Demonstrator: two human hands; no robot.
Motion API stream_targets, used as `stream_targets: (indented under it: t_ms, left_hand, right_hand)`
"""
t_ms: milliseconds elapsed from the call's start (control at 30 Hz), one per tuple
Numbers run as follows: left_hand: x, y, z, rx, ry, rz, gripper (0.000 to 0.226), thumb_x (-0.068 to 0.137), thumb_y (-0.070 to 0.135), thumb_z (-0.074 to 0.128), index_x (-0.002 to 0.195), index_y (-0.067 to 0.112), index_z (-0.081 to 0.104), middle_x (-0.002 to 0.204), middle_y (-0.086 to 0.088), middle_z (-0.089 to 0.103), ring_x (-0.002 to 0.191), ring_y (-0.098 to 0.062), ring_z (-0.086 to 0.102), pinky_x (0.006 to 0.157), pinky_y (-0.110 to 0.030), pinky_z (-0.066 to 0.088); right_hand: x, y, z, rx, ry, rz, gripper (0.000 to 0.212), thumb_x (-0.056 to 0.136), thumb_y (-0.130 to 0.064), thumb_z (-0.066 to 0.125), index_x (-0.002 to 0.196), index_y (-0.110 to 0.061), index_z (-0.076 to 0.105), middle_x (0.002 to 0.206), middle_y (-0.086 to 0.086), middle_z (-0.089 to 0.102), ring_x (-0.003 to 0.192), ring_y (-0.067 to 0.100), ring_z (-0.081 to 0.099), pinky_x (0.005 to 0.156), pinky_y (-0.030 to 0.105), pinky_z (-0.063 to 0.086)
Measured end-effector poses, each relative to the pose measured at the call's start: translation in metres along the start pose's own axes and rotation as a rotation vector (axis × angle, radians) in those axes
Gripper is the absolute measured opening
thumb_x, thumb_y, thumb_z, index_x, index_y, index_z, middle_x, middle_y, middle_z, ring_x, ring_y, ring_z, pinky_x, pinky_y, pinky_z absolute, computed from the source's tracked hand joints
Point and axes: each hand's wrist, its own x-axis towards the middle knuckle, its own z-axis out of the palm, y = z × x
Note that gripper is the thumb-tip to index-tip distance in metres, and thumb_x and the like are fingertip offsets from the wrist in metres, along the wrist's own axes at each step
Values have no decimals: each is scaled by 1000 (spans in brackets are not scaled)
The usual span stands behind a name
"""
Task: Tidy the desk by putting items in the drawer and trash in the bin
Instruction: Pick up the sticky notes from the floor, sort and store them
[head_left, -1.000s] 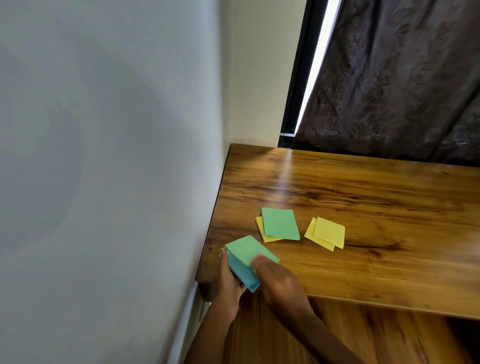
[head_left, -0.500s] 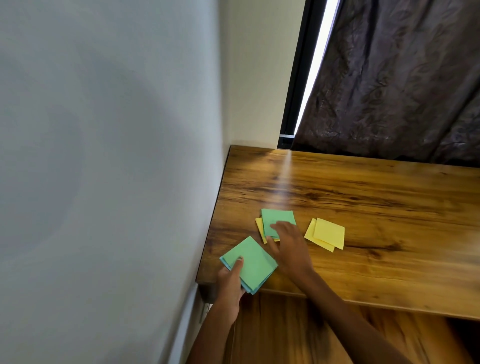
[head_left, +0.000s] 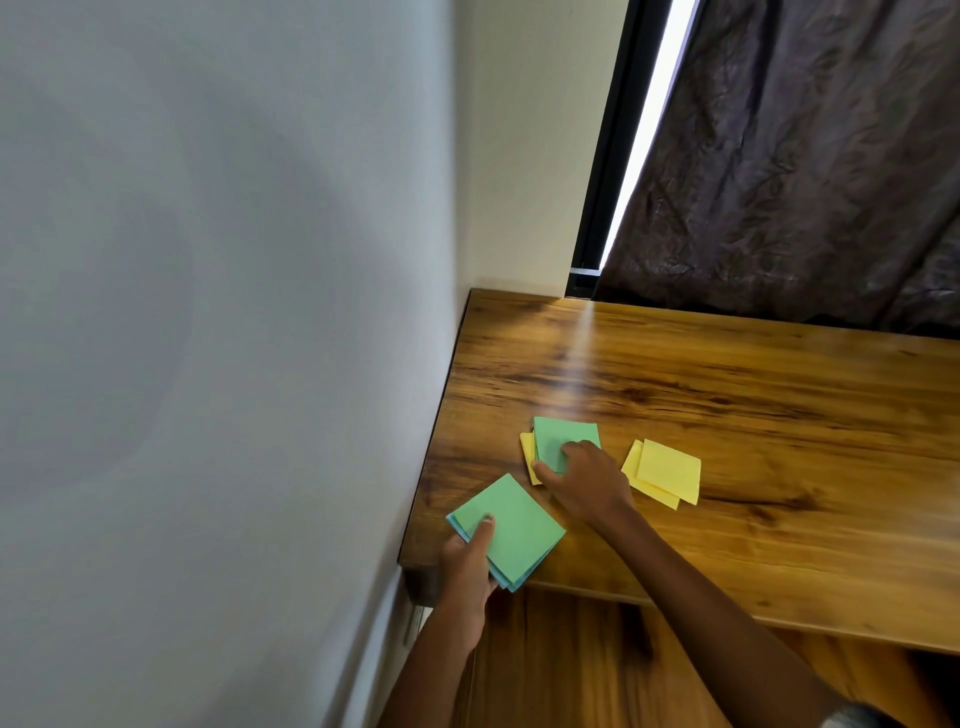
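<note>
My left hand holds a stack of green and blue paper squares at the desk's front left corner, thumb on top. On the wooden desk lies a small pile with a green square over a yellow one. My right hand rests on this pile, fingers curled onto the green square and thumb at the pile's near edge. Two yellow squares lie just to the right, untouched. No drawer or bin is in view.
A white wall runs along the desk's left side. A dark curtain hangs behind the desk, with a bright window slit beside it. Wooden floor shows below the front edge.
My right hand left the held stack and reached forward onto the green-and-yellow pile, then closed its fingers over it. The left hand tilted its stack flatter.
</note>
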Motion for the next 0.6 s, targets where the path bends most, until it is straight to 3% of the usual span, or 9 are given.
stream_targets:
  t_ms: [100, 233, 333, 467, 600]
  left_hand:
    - [-2, 0, 0, 9, -11, 10, 17, 92, 17, 57, 106, 10, 53, 99, -13, 66, 88, -27, 66, 80, -43, 53]
    - [-4, 0, 0, 11, -19, 17, 17, 92, 17, 57, 107, 10, 53, 103, -16, 66, 87, -27, 66, 81, -43, 53]
    - [-3, 0, -1, 15, -19, 19, 11, 92, 16, 57, 102, 12, 54, 103, -16, 66, 88, -27, 67, 81, -43, 53]
    - [-3, 0, 0, 0, -21, 8, 12, 92, 15, 56, 103, 11, 54, 101, -15, 66, 86, -27, 66, 80, -44, 53]
    - [-2, 1, 1, -11, -12, 0, 8, 92, 14, 57, 99, 11, 54, 98, -15, 66, 84, -27, 66, 79, -44, 52]
  right_hand:
    - [1, -2, -1, -37, 4, 2, 60, 87, -59, 47, 124, -12, 53, 124, 5, 58, 110, 18, 54, 78, 28, 45]
    - [2, -6, -3, -64, 0, 0, 49, 88, -45, 53, 124, -12, 51, 125, 5, 58, 111, 19, 55, 84, 30, 49]
    - [3, -5, -7, -26, 21, 1, 36, 91, -34, 51, 118, -11, 55, 117, 7, 63, 102, 19, 60, 78, 28, 49]
    - [6, 9, -10, 95, 28, 65, 31, 92, -20, 51, 121, -10, 55, 117, 10, 63, 104, 21, 60, 76, 29, 52]
    - [2, 21, -16, 249, 192, 99, 28, 97, -13, 43, 120, -6, 56, 111, 14, 65, 99, 24, 62, 64, 26, 47]
